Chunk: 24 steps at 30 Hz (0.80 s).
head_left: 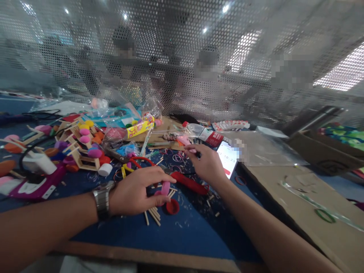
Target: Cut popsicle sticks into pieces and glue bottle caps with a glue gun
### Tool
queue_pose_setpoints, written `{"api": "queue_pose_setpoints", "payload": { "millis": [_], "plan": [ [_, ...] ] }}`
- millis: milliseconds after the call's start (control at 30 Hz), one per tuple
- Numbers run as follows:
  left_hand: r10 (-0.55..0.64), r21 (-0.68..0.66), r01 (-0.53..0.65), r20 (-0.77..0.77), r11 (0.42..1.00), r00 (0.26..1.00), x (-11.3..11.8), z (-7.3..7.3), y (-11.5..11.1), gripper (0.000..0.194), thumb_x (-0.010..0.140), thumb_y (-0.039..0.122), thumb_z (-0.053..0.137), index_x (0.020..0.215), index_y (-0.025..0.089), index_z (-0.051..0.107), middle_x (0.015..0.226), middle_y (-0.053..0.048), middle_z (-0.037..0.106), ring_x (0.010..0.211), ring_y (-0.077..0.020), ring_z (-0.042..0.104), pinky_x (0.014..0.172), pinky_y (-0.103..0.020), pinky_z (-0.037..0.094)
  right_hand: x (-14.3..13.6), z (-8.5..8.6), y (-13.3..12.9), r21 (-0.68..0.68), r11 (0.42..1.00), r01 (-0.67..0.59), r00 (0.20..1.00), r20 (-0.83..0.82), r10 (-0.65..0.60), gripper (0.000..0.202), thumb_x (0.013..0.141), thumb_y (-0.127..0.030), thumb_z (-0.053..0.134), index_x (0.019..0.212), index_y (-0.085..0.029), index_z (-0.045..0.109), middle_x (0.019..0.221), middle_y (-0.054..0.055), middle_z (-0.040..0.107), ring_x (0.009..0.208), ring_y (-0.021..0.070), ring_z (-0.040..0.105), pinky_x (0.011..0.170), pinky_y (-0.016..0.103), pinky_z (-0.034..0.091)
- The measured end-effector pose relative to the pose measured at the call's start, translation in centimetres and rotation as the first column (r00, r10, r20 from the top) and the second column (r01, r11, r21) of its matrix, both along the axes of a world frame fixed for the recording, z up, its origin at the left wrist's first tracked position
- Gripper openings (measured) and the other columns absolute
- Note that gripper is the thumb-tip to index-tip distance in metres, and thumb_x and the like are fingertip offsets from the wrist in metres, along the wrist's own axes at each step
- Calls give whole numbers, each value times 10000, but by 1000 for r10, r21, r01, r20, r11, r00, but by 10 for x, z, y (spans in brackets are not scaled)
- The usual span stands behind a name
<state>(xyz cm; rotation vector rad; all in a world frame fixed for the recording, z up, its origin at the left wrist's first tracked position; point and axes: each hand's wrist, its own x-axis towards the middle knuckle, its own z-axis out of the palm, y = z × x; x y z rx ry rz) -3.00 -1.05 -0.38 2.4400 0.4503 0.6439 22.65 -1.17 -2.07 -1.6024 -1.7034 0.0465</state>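
My left hand (139,189), with a metal-band watch at its wrist, pinches a pink bottle cap (165,188) between thumb and fingers. Just below the fingertips lie a red bottle cap (172,207) and several thin wooden sticks (154,216). Farther out, my right hand (206,163) has its thumb and forefinger closed at a small pink piece (192,150), which the fingers partly cover; its kind is unclear. A long red tool (190,183) lies on the blue tabletop between the hands. Beside the right hand rests a lit phone (228,158) showing running digits.
On the left stand small wooden stick frames with coloured caps (88,151), a white cap (105,169) and a purple device (36,185). Plastic bags and a yellow packet (140,126) lie behind. Cardboard (295,204) and an open box (327,151) are right. A perforated metal screen (170,76) closes the back.
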Motion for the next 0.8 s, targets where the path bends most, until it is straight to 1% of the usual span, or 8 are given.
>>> {"api": "queue_pose_setpoints", "payload": {
  "millis": [133, 200, 267, 367, 467, 567, 633, 800],
  "plan": [
    [41, -25, -41, 2, 999, 999, 1, 3, -2, 379, 897, 402, 677, 1206, 183, 653, 1077, -91, 711, 981, -220, 662, 894, -357, 535, -3, 2, -3, 70, 997, 13, 963, -268, 6, 249, 856, -366, 639, 993, -212, 779, 867, 71, 769, 782, 237, 695, 714, 361, 517],
    [64, -36, -64, -2, 997, 998, 1, 4, -2, 391, 902, 411, 666, 1220, 185, 645, 1122, -96, 711, 1020, -228, 666, 905, -355, 532, -5, 3, -4, 63, 998, 1, 891, -454, 28, 268, 826, -392, 678, 996, -203, 763, 748, 41, 735, 693, 211, 673, 656, 335, 501],
    [94, -39, -94, -6, 995, 996, 0, 3, -2, 403, 913, 412, 647, 1253, 198, 623, 1183, -98, 705, 1068, -240, 665, 913, -362, 529, -6, 3, -4, 95, 994, -47, 745, -660, 98, 231, 791, -389, 720, 940, -213, 725, 700, 8, 699, 638, 177, 651, 612, 300, 478],
    [150, -45, -150, -4, 988, 989, 0, 2, -2, 384, 928, 420, 616, 1247, 206, 611, 1203, -95, 710, 1081, -248, 671, 916, -377, 528, -7, 5, -5, 189, 974, -123, 466, -856, 225, 196, 745, -339, 756, 853, -242, 625, 813, -14, 707, 618, 136, 641, 583, 269, 454],
    [166, -54, -167, -9, 985, 986, 0, 0, -1, 366, 931, 446, 604, 1197, 196, 626, 1168, -97, 724, 1056, -251, 682, 907, -388, 534, -3, 9, -7, 210, 961, -180, 314, -914, 258, 249, 700, -263, 755, 906, -259, 614, 894, -22, 693, 616, 126, 635, 577, 275, 449],
    [169, -35, -169, -12, 985, 986, 0, -1, -1, 373, 931, 429, 608, 1235, 213, 624, 1205, -92, 711, 1114, -261, 660, 968, -420, 518, 1, 12, -8, 202, 960, -197, 303, -918, 255, 283, 648, -195, 743, 910, -244, 645, 836, -34, 629, 640, 120, 623, 577, 270, 440],
    [188, -16, -188, 5, 982, 982, 0, -2, -1, 382, 928, 389, 615, 1272, 224, 616, 1241, -90, 695, 1172, -266, 634, 1018, -436, 499, 1, 13, -8, 201, 961, -187, 343, -904, 256, 267, 654, -195, 737, 900, -234, 641, 787, -45, 591, 649, 114, 611, 579, 265, 436],
    [253, -1, -253, 52, 967, 966, 0, -1, -1, 398, 894, 264, 617, 1287, 199, 615, 1274, -104, 682, 1193, -265, 632, 1034, -427, 510, -1, 10, -11, 132, 989, -62, 601, -786, 142, 278, 721, -288, 752, 930, -225, 579, 647, -52, 628, 528, 120, 573, 533, 281, 454]
  ]
}}
